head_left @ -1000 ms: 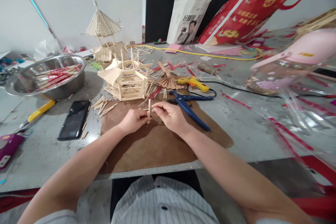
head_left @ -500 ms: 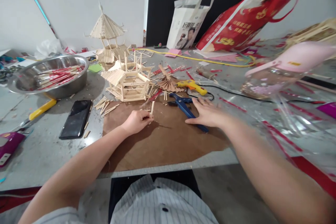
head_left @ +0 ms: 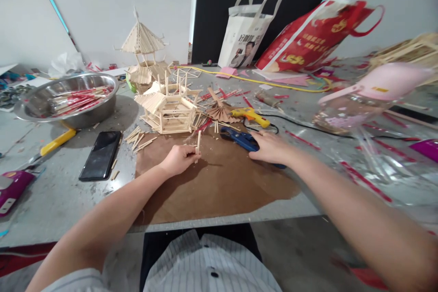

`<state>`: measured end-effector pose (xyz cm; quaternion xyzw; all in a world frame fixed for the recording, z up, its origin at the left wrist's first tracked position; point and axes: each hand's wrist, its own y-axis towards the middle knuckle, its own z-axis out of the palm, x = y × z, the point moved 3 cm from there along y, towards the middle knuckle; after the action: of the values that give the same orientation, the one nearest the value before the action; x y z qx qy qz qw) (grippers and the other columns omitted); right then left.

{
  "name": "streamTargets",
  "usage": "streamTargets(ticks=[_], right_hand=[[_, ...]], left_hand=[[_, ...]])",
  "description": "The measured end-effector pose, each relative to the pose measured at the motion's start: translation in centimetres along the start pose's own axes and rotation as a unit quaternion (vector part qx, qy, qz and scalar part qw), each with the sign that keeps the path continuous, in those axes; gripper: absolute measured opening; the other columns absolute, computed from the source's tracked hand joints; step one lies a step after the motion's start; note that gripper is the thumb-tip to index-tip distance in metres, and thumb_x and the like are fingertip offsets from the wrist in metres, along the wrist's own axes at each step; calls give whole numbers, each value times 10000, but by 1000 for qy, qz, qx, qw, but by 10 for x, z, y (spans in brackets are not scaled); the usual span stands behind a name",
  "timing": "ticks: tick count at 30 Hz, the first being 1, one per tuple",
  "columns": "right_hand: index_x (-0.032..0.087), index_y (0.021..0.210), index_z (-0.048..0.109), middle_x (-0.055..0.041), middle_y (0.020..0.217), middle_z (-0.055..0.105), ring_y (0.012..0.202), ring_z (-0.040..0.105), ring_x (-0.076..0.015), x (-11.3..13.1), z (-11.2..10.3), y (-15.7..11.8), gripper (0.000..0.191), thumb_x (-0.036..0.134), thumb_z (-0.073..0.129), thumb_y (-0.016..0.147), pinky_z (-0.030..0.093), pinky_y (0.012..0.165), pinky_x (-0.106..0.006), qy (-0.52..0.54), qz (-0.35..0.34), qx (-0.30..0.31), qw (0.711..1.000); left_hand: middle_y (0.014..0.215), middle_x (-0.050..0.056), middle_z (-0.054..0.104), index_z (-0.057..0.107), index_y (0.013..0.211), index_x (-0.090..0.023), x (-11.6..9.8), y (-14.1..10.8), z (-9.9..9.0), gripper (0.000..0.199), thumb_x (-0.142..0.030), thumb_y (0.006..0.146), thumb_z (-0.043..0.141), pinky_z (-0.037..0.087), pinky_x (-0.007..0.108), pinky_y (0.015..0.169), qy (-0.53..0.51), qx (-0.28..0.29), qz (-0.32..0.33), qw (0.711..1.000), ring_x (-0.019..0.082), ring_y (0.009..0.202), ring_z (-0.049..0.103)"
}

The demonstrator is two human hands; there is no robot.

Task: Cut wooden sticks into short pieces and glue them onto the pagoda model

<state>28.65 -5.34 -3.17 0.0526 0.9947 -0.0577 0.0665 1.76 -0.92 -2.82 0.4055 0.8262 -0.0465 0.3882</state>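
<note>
Pinched between the fingers of my left hand (head_left: 178, 159) is a short wooden stick (head_left: 199, 140), held upright above the brown sheet (head_left: 191, 196). My right hand (head_left: 268, 146) is closed around the handles of blue cutters (head_left: 239, 138), which lie at the sheet's right side. Part of the handles is hidden under my fingers; one end sticks out below the palm. Just behind my left hand stands a partly built six-sided pavilion model (head_left: 174, 112) made of sticks. Loose cut sticks (head_left: 137, 139) lie to its left.
A yellow glue gun (head_left: 251, 116) and a folded brown paper fan (head_left: 221, 109) lie behind the cutters. At left are a phone (head_left: 100, 155) and a steel bowl (head_left: 111, 100) with sticks. A finished pavilion (head_left: 142, 39) and bags (head_left: 241, 32) stand behind; a pink-lidded bottle (head_left: 376, 86) is at right.
My right hand has closed around the blue cutters, which have shifted and turned slightly to the right, handles drawn together. My left hand keeps the stick in about the same place.
</note>
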Motion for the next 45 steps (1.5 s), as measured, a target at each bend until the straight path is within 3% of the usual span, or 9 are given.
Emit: streamTargets(ticks=[3, 6, 8, 11, 16, 20, 24, 36, 45], right_hand=[[78, 1060, 520, -192, 1024, 544, 920, 535, -300, 4, -9, -12, 457, 243, 461, 638, 409, 712, -357, -23, 12, -23, 999], [137, 984, 543, -143, 966, 580, 849, 563, -266, 10, -21, -27, 365, 207, 428, 644, 401, 636, -318, 19, 28, 0, 999], [165, 973, 535, -113, 924, 600, 808, 570, -243, 18, -31, -36, 343, 248, 424, 659, 393, 602, -295, 82, 32, 37, 995], [182, 834, 540, -70, 793, 609, 706, 567, -201, 36, -44, -49, 232, 260, 424, 649, 375, 544, -264, 163, 22, 145, 976], [186, 620, 456, -3, 571, 534, 508, 486, -130, 66, -50, -61, 65, 188, 420, 566, 307, 434, -231, 228, -44, 255, 939], [177, 565, 453, -6, 539, 542, 484, 490, -123, 77, -39, -60, 38, 198, 423, 554, 329, 438, -228, 278, -52, 296, 913], [174, 562, 463, -18, 532, 554, 469, 507, -133, 82, -33, -56, 60, 217, 422, 553, 343, 420, -229, 276, -33, 306, 911], [163, 537, 470, -23, 458, 522, 422, 522, -148, 100, -44, -59, 82, 228, 420, 538, 368, 374, -231, 253, -13, 344, 904], [152, 532, 458, -9, 489, 506, 400, 513, -120, 103, -48, -61, 61, 196, 428, 561, 382, 373, -213, 273, -8, 364, 890]], left_hand=[[565, 9, 602, 605, 602, -116, 0, 2, -4, 246, -291, 749, 512, 387, 173, 522, -49, 6, -59, 997, 75, 530, 515], [539, 3, 606, 588, 591, -112, -3, 2, -6, 217, -287, 713, 545, 431, 186, 513, -164, 58, -154, 973, 76, 494, 529], [523, -1, 604, 585, 591, -106, -7, 0, -5, 190, -274, 680, 578, 463, 201, 522, -245, 106, -208, 941, 78, 478, 540], [502, 1, 598, 591, 575, -96, -12, -3, -4, 182, -266, 623, 633, 479, 206, 505, -305, 156, -253, 905, 82, 457, 547], [478, 13, 590, 598, 560, -82, -13, -7, 1, 170, -235, 576, 671, 483, 220, 477, -317, 188, -299, 880, 97, 436, 550], [466, 16, 588, 607, 584, -79, -10, -9, 7, 130, -203, 604, 638, 484, 224, 469, -300, 203, -314, 878, 95, 420, 543], [450, 12, 577, 605, 579, -79, -8, -9, 12, 101, -174, 612, 615, 470, 210, 437, -282, 219, -319, 878, 98, 415, 542], [432, -4, 544, 564, 569, -77, -12, -5, 13, 70, -118, 626, 572, 477, 218, 428, -215, 237, -341, 884, 98, 399, 531], [421, -5, 524, 537, 532, -83, -18, -3, 13, 93, -78, 624, 547, 464, 221, 420, -174, 257, -323, 894, 95, 386, 510]])
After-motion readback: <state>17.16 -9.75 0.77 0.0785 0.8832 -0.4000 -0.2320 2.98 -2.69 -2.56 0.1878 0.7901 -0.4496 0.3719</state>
